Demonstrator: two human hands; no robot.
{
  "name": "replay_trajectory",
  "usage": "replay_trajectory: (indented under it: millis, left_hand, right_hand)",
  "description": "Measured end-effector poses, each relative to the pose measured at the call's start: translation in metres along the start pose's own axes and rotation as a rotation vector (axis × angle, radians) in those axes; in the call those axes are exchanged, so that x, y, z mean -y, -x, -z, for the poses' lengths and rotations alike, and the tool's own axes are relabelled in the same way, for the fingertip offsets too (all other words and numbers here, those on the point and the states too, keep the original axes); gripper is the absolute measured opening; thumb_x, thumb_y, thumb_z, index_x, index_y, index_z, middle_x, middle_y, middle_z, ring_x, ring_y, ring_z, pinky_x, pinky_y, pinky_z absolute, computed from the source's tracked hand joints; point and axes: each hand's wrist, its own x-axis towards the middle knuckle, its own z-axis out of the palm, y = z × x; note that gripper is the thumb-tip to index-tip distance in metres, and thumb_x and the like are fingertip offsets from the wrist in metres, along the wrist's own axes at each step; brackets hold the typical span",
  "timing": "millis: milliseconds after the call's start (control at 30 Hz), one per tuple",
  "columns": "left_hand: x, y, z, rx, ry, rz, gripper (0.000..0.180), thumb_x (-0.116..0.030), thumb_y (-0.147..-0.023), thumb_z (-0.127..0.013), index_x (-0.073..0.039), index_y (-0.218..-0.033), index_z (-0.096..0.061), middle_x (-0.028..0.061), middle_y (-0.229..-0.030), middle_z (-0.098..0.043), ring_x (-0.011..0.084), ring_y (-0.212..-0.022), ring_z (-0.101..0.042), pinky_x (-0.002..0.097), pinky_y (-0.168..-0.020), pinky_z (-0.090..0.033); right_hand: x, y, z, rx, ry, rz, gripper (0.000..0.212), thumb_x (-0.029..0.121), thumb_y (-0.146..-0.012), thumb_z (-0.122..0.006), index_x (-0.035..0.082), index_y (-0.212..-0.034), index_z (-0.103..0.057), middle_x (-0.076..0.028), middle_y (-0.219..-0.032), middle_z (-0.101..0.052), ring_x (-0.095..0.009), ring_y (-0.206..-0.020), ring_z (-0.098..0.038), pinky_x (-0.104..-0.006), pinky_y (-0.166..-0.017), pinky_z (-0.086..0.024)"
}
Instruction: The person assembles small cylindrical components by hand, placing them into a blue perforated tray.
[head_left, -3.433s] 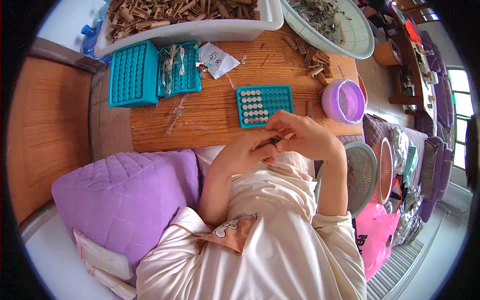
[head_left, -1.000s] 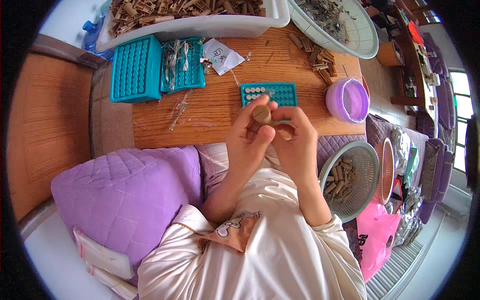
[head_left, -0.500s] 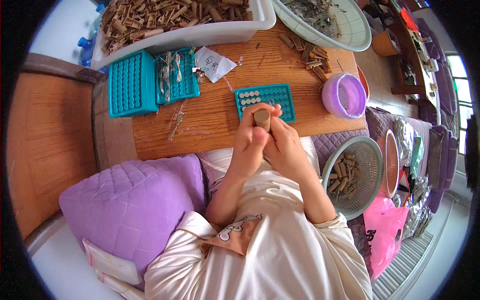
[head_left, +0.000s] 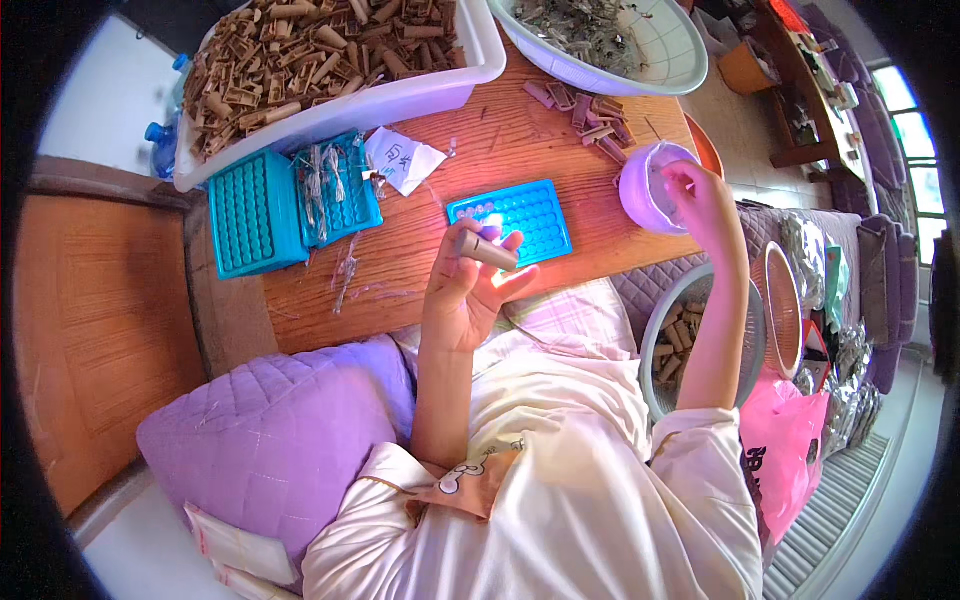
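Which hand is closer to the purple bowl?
Right. The right hand reaches into the purple bowl; the left hand holds a brown tube near the blue tray.

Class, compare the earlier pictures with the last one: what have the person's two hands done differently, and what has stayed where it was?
The right hand has left the tube and moved right, into the purple bowl. The left hand alone now holds the tube, which lies sideways above the table edge. The blue trays, the white bin and the cushion stayed put.
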Motion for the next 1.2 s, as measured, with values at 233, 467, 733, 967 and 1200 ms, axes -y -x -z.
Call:
replay_trajectory:
  millis: [233, 467, 733, 967, 1200]
  left_hand:
    - [0.002, -0.002, 0.008, 0.087, 0.281, 0.066, 0.041, -0.014, -0.076, -0.059, -0.008, -0.11, -0.037, 0.0079, -0.106, -0.047, 0.0292, -0.103, -0.046, 0.0386, -0.06, -0.055]
    - [0.0, 0.001, 0.011, 0.015, 0.231, 0.048, 0.044, -0.014, -0.074, -0.06, -0.008, -0.111, -0.037, 0.0088, -0.104, -0.049, 0.0308, -0.098, -0.05, 0.0353, -0.056, -0.056]
    - [0.001, -0.003, 0.01, 0.015, 0.216, 0.062, 0.043, -0.015, -0.074, -0.061, -0.008, -0.11, -0.039, 0.0085, -0.103, -0.049, 0.0301, -0.095, -0.052, 0.0326, -0.054, -0.055]
    - [0.0, -0.002, 0.008, 0.051, 0.201, 0.045, 0.04, -0.015, -0.075, -0.059, -0.005, -0.109, -0.04, 0.0088, -0.103, -0.048, 0.0284, -0.093, -0.053, 0.0306, -0.056, -0.056]
    - [-0.001, -0.003, 0.003, 0.029, 0.193, 0.079, 0.039, -0.017, -0.078, -0.057, -0.005, -0.11, -0.039, 0.0083, -0.102, -0.048, 0.0261, -0.093, -0.053, 0.0286, -0.06, -0.055]
  right_hand:
    - [-0.056, -0.034, -0.038, 0.072, 0.375, 0.199, 0.017, 0.002, -0.07, -0.045, 0.0, -0.082, -0.057, -0.019, -0.084, -0.057, -0.034, -0.078, -0.055, -0.0398, -0.067, -0.043]
    - [-0.052, -0.031, -0.024, 0.035, 0.295, 0.114, 0.021, 0.001, -0.068, -0.045, 0.001, -0.085, -0.057, -0.02, -0.083, -0.057, -0.034, -0.08, -0.055, -0.0401, -0.069, -0.042]
    - [-0.063, -0.038, -0.031, 0.168, 0.375, 0.14, 0.023, 0.001, -0.068, -0.047, 0.004, -0.088, -0.057, -0.018, -0.081, -0.058, -0.032, -0.077, -0.056, -0.0379, -0.068, -0.044]
    - [-0.026, -0.023, 0.002, 0.051, 0.039, -0.114, 0.017, 0.006, -0.069, -0.055, 0.004, -0.087, -0.058, -0.011, -0.075, -0.061, -0.021, -0.067, -0.059, -0.031, -0.062, -0.045]
    - [-0.042, -0.02, 0.006, -0.075, -0.094, -0.08, 0.013, 0.009, -0.075, -0.053, 0.001, -0.085, -0.056, -0.004, -0.071, -0.059, -0.009, -0.062, -0.053, -0.0223, -0.057, -0.042]
